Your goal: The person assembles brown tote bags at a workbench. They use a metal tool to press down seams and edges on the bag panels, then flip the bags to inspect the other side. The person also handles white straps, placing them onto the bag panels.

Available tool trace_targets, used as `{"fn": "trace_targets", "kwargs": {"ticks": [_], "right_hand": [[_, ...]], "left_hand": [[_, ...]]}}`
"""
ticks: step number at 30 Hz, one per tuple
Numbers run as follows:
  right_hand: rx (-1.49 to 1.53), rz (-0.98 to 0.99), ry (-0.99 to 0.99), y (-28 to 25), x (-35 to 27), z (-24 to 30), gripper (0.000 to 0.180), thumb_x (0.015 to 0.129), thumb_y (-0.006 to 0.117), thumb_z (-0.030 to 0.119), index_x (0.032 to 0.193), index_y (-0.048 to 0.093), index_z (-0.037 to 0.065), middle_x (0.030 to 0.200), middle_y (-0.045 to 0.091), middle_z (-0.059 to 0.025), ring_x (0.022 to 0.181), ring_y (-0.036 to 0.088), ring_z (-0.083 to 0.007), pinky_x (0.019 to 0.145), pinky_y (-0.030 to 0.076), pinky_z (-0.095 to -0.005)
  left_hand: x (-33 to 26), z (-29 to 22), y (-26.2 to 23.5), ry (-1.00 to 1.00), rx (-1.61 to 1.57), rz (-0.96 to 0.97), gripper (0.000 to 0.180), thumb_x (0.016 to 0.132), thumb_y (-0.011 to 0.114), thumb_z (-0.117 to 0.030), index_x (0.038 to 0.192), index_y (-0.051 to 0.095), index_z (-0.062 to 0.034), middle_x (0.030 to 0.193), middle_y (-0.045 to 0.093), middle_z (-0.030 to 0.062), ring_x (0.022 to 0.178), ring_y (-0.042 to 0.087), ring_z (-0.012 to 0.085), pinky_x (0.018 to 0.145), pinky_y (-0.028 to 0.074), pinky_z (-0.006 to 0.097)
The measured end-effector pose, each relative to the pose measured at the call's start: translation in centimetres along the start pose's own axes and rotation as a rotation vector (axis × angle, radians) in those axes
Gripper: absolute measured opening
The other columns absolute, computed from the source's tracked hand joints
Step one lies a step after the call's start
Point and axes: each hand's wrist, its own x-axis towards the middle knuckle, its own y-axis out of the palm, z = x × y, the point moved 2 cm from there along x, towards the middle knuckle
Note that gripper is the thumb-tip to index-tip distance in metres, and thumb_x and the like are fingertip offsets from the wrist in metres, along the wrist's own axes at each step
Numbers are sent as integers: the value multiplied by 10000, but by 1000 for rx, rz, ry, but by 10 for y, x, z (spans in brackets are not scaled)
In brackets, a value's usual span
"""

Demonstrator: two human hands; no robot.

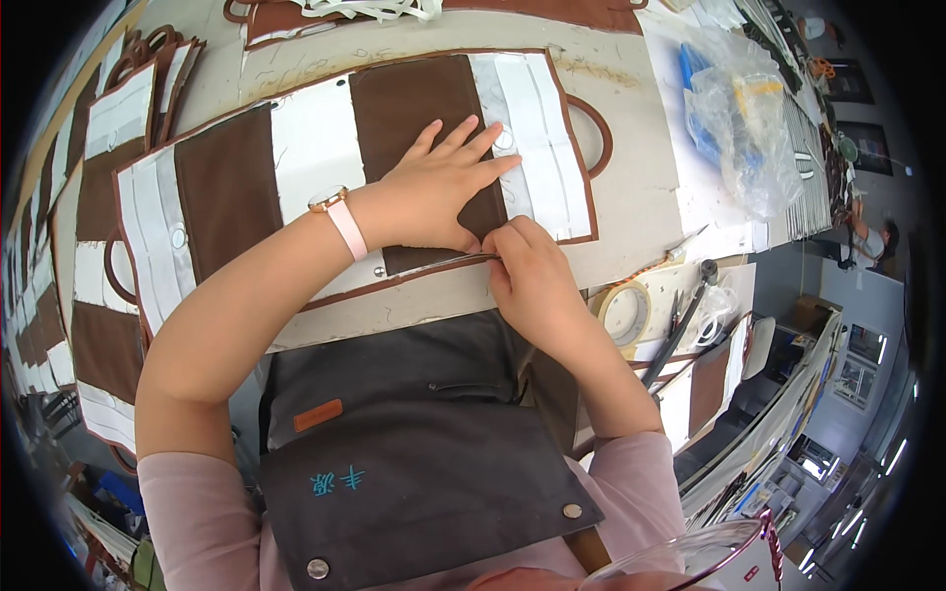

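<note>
A bag panel [315,148] in brown and white stripes with brown edging lies flat in front of me, brown loop handles at its two ends. My left hand [434,187] rests palm down on its right part, fingers spread over a brown stripe and the white end. At the panel's near edge, my right hand [532,271] is closed round a thin, shiny metal tool [463,259]. The slim tool points left along the edging, close to my left thumb; its exact kind is hidden. A silver snap [379,271] sits near that edge.
Similar striped panels [118,118] are stacked at the left. Right of the panel are crumpled clear plastic bags [749,128], a roll of tape [624,313] and a black-handled tool [685,325]. Another brown piece with handles [443,20] lies along the far side.
</note>
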Motion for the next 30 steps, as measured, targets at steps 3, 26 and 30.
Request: {"fn": "trace_targets", "kwargs": {"ticks": [3, 26, 30], "right_hand": [[3, 12, 2, -1, 0, 1, 221, 767, 611, -75, 966, 564, 8, 949, 535, -171, 920, 559, -381, 797, 478, -470], [71, -19, -75, -1, -6, -6, 176, 799, 640, -59, 952, 579, 2, 921, 523, -147, 884, 544, -361, 777, 468, -446], [127, -71, -31, 0, -6, -2, 209, 782, 666, -64, 958, 581, 9, 928, 518, -144, 894, 542, -360, 790, 469, -447]], "left_hand": [[0, -1, 0, -2, 6, 1, 1058, 693, 868, -381, 1571, 314, -181, 1656, 160, 204, 1538, 106, 400, 1222, 83, 590], [0, 2, 2, 7, 20, 16, 1066, 710, 855, -424, 1583, 292, -186, 1659, 145, 203, 1538, 90, 409, 1220, 80, 596], [0, 1, 5, 12, 44, 10, 1058, 718, 843, -415, 1587, 283, -187, 1659, 129, 215, 1539, 65, 417, 1219, 64, 601]]}}
